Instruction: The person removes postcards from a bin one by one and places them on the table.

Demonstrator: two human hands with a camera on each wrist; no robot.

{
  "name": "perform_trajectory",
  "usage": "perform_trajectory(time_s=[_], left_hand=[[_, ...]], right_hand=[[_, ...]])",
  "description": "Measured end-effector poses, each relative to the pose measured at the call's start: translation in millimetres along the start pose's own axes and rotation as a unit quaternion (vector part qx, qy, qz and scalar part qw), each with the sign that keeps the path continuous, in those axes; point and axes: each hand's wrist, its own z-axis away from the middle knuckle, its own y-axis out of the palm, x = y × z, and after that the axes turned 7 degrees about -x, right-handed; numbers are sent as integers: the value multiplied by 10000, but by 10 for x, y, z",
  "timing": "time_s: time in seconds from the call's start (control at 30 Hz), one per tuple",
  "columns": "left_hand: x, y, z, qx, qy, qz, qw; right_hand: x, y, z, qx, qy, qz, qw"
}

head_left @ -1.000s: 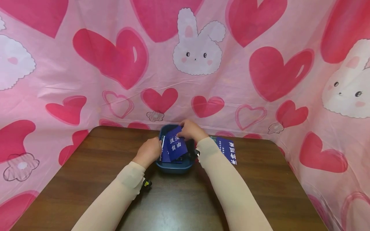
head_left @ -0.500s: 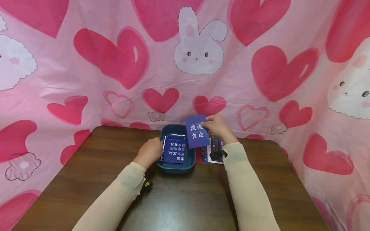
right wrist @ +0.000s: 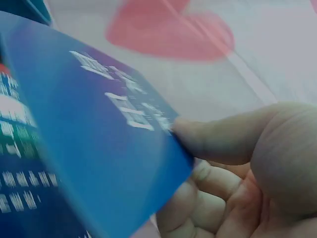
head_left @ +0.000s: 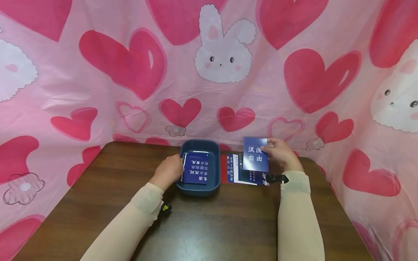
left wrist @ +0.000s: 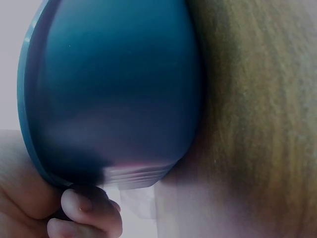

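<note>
A dark blue plastic tub (head_left: 199,189) stands on the brown table near its far edge, with a blue card (head_left: 196,172) leaning inside it. My left hand (head_left: 168,173) grips the tub's left rim; in the left wrist view curled fingers (left wrist: 86,213) clasp the tub (left wrist: 114,94) at its edge. My right hand (head_left: 280,153) pinches another blue card with white characters (head_left: 255,154) by its right edge, holding it above several cards (head_left: 238,174) lying on the table right of the tub. The right wrist view shows the thumb (right wrist: 223,136) pressed on that card (right wrist: 94,148).
A pink cloth with hearts and rabbits (head_left: 225,54) hangs close behind and beside the table. The table's (head_left: 212,228) near half is bare wood. A small black and yellow object (head_left: 166,207) lies by my left forearm.
My right hand lifted the blue card out of the tub and carried it rightward, over the cards on the table. My left hand stayed on the tub's rim.
</note>
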Motion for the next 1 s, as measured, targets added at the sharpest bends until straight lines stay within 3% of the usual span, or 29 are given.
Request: perform_trajectory(time_s=[0.27, 0.5, 0.8, 1.0], left_hand=[[29, 0, -7, -8, 31, 65, 10000], [24, -11, -5, 47, 33, 130, 9999], [20, -5, 13, 50, -12, 50, 10000], [7, -15, 10, 85, -65, 108, 9999]], right_hand=[[-399, -248, -29, 363, 205, -24, 9991], [-593, -208, -65, 699, 584, -302, 9954], [-657, -86, -116, 194, 826, 519, 9950], [-615, -66, -92, -23, 647, 1413, 9878]])
